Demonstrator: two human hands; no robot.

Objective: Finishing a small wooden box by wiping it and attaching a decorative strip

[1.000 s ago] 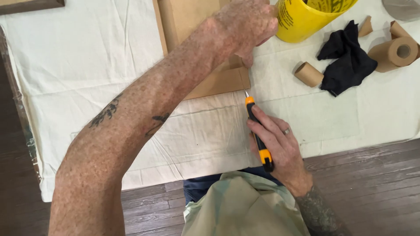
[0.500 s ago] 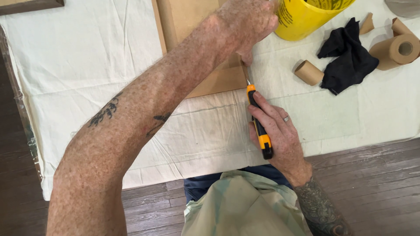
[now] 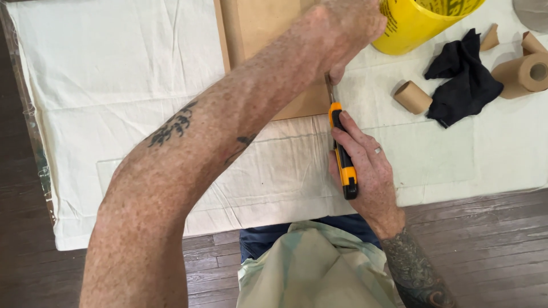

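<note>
My right hand (image 3: 365, 171) grips an orange and black utility knife (image 3: 341, 151), its blade tip at the right edge of a flat brown board (image 3: 268, 34). The board lies on a cream cloth (image 3: 114, 85) that covers the table. My left hand (image 3: 351, 25) reaches across from the left and presses down on the board's right side, fingers curled just above the blade. My left forearm hides much of the board's lower part.
A yellow bucket (image 3: 416, 20) stands at the top right, close to my left hand. A black rag (image 3: 462, 80), a small cardboard tube (image 3: 412, 97) and a brown paper roll (image 3: 525, 74) lie to the right. Dark wood floor (image 3: 485, 239) shows below the table edge.
My right hand has pushed the knife away from me along the board's right edge, up toward my left hand. The left hand has stayed pressed on the board.
</note>
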